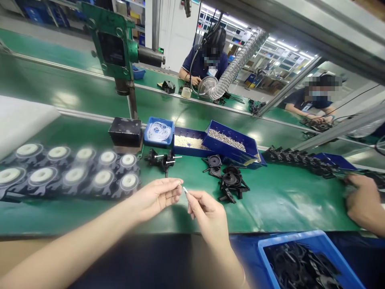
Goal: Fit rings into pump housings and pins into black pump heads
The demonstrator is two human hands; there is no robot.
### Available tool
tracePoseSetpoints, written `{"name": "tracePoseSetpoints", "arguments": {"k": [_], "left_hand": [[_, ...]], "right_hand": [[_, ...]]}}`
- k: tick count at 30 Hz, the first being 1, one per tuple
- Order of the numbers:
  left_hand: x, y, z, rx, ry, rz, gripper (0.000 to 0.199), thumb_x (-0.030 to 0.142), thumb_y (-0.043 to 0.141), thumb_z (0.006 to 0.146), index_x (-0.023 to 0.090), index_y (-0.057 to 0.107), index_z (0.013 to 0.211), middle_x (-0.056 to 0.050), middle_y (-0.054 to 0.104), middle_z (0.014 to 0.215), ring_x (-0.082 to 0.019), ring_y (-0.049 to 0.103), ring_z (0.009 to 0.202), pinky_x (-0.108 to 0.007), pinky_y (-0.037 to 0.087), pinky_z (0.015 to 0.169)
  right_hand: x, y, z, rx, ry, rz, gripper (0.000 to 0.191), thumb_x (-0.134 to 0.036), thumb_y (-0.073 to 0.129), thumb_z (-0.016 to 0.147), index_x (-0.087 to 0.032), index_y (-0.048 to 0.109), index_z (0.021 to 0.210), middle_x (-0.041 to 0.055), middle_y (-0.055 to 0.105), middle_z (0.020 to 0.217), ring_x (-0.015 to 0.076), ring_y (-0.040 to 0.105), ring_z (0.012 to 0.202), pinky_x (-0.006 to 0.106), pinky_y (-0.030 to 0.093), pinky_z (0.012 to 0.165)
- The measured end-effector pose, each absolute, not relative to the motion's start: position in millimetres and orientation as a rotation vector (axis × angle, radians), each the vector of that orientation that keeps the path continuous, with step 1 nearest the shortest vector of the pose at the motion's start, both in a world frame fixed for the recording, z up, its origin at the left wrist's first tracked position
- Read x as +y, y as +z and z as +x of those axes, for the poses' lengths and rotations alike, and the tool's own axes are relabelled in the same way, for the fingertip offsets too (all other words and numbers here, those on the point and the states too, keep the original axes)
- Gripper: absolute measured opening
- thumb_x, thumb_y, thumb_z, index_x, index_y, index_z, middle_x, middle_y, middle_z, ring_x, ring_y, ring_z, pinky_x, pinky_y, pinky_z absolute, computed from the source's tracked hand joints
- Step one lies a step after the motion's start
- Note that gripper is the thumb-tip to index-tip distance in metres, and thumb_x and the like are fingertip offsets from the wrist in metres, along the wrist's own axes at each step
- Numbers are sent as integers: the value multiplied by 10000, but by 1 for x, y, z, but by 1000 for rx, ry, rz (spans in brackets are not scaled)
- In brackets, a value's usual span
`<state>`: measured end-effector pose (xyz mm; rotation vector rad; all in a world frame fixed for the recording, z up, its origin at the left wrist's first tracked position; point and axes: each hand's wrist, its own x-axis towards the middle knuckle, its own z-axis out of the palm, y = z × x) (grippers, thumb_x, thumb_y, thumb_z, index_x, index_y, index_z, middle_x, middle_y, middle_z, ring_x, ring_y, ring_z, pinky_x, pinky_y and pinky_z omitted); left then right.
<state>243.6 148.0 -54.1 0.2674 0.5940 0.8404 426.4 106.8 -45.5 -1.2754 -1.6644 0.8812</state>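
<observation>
My left hand (pixel 159 196) is closed in a pinch, thumb against forefinger. Something tiny and pale may sit at its fingertips, too small to name. Close beside it, my right hand (pixel 207 212) grips a short, light-coloured pin (pixel 185 190) whose end points up toward the left fingertips. Beyond the hands lie black plastic parts (pixel 164 160) with thin white rods sticking out. A cluster of black plastic housings (pixel 230 178) rests on the green bench to the right of them.
Metal pins fill a blue bin (pixel 255 154), beside a bin of small cream pieces (pixel 188 141) and a blue tray of white rings (pixel 159 131). Black parts with white discs (pixel 104 178) stand in rows at left. A green press (pixel 111 44) rises behind. Another person's hand (pixel 363 200) is at right.
</observation>
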Motion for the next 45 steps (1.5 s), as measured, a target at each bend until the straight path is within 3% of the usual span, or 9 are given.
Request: {"name": "tracePoseSetpoints", "arguments": {"k": [4,12,24,31,34,37,40,42,45], "left_hand": [[147,-58,244,573,817,263,43,115,700,883,76,682,877,-33,663,761,-77,658,661,-183,596,667],[148,-60,246,612,804,425,218,237,816,800,108,640,805,6,614,691,-54,600,624,-153,554,660],[150,-64,246,700,763,648,223,298,803,806,131,655,816,6,643,700,-71,600,671,-178,510,700],[147,-54,252,894,766,1098,267,387,717,864,154,657,751,-5,657,677,-119,606,696,-235,483,727],[142,-56,259,911,766,1206,236,389,703,857,171,689,948,-15,670,789,-149,639,747,-271,497,748],[140,-59,265,832,757,1192,429,360,708,832,206,592,1215,-34,643,986,-182,666,845,-311,517,793],[141,-59,266,868,724,1197,448,386,668,869,203,531,1254,-59,617,1058,-203,659,938,-335,514,848],[143,-59,265,886,701,1182,434,416,626,903,189,510,1255,-81,605,1100,-217,654,989,-353,511,881],[144,-64,266,864,672,1146,477,446,599,922,178,465,1293,-127,560,1240,-235,649,1038,-380,511,903]], "right_hand": [[109,-44,421,-1794,646,-1259,151,-238,564,979,-185,704,963,-27,626,658,98,572,558,214,453,582],[109,-47,418,-1901,429,-1222,121,-184,566,978,-179,687,989,16,721,826,126,653,709,219,490,699],[106,-40,424,-1847,630,-1222,142,-186,566,970,-195,698,919,-19,673,696,97,590,584,199,448,611],[107,-45,429,-1760,816,-1226,196,-250,566,981,-186,684,838,-30,607,617,88,541,546,202,443,589],[106,-49,439,-1603,926,-1214,172,-285,575,979,-199,697,893,-18,625,691,87,543,540,216,471,577],[101,-57,464,-1359,712,-1320,173,-316,571,977,-208,697,928,56,656,994,98,596,606,248,508,579],[97,-73,499,-1167,491,-1535,214,-380,591,955,-191,691,952,119,616,1190,138,660,712,271,544,591],[95,-84,518,-1127,506,-1644,276,-435,604,936,-170,678,963,131,651,1137,158,672,720,287,562,615],[93,-95,528,-1110,580,-1664,330,-475,568,950,-155,641,980,79,699,895,164,662,674,307,565,679]]}}
